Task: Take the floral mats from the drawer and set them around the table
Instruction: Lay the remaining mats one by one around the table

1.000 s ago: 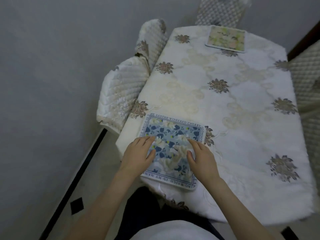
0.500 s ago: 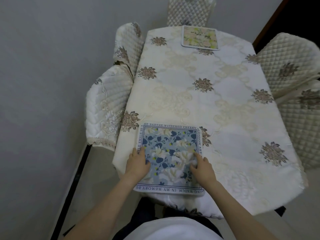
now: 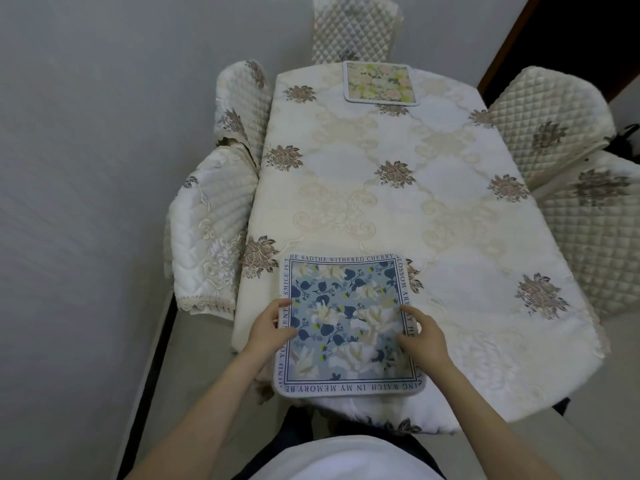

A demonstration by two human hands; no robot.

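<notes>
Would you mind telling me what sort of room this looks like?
Probably a home dining room: a long table under a cream embroidered tablecloth, quilted covered chairs round it, and a blue floral square mat laid at the near end.

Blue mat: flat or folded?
Flat. The blue mat lies spread on the tablecloth, four border sides visible, near edge overhanging slightly.
</notes>
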